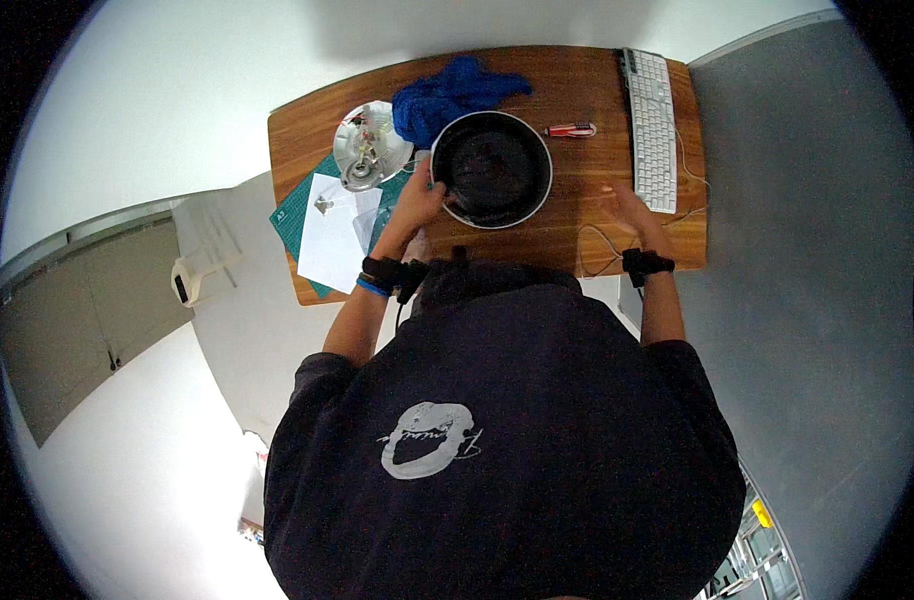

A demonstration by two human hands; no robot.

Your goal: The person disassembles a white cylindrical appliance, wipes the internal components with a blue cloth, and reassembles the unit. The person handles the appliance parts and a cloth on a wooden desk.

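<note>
A round black pan (492, 170) with a pale rim sits on the wooden table in front of me. My left hand (418, 203) is closed on its near-left rim, with the fingers reaching just over the edge. No handle of the pan can be made out. My right hand (629, 212) is held above the table on the right, apart from the pan, its fingers stretched out and nothing in them. The keyboard and a thin cable (599, 240) are nearest to it. Each wrist wears a black strap.
Beyond the pan lies a crumpled blue cloth (447, 97). A white plate (343, 142) of small parts stands left, near white paper (327, 245) on a green cutting mat (289, 215). Right of the pan are a red-handled screwdriver (572, 130) and a white keyboard (652, 130). A wall borders the table's far side.
</note>
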